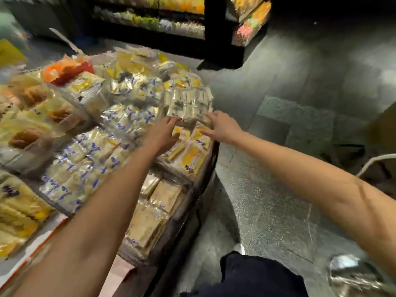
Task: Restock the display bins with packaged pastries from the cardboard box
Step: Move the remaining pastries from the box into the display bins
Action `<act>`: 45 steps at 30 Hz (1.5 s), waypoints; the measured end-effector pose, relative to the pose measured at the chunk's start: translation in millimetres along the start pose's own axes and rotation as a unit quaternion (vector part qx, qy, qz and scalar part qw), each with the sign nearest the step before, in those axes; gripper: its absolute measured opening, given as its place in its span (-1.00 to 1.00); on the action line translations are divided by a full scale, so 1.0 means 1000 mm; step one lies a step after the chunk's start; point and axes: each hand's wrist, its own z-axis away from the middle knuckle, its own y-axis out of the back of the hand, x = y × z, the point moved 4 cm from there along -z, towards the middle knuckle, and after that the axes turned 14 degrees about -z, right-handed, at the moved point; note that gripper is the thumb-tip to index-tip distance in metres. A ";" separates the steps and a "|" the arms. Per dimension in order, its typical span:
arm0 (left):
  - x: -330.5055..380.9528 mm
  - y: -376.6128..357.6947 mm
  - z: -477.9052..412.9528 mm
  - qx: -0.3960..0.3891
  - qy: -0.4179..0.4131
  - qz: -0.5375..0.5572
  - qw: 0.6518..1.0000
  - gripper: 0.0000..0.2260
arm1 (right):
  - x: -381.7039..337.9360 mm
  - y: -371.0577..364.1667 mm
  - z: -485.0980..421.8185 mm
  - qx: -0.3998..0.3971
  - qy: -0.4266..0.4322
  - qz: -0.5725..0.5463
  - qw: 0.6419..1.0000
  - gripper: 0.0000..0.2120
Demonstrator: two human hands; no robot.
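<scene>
Fingers of both hands are stretched and apart, clasping nothing: the left hand and right hand touch the near edge of a row of clear-wrapped pastries at the display's right rim. Closest in, a dark trouser knee hangs over the speckled floor. Beside it the display bins hold flat yellow packs, then blue-printed packs left of the left forearm. Beyond the row lie orange packets; farthest back stand dark shelves, blurred.
</scene>
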 end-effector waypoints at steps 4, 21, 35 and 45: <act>0.115 0.000 -0.084 0.005 -0.114 0.020 0.993 -0.49 | 0.100 0.069 0.019 0.043 -0.079 -0.017 0.996 -0.34; 0.638 -0.001 -0.223 -0.022 -0.520 0.051 0.852 -0.52 | 0.447 0.275 0.253 0.269 -0.413 -0.063 0.868 -0.43; 0.883 -0.026 -0.359 -0.067 -0.653 0.024 0.754 -0.56 | 0.624 0.387 0.310 0.324 -0.516 -0.073 0.789 -0.44; 1.035 -0.064 -0.421 -0.120 -0.669 0.025 0.734 -0.58 | 0.752 0.423 0.347 0.358 -0.578 -0.120 0.723 -0.44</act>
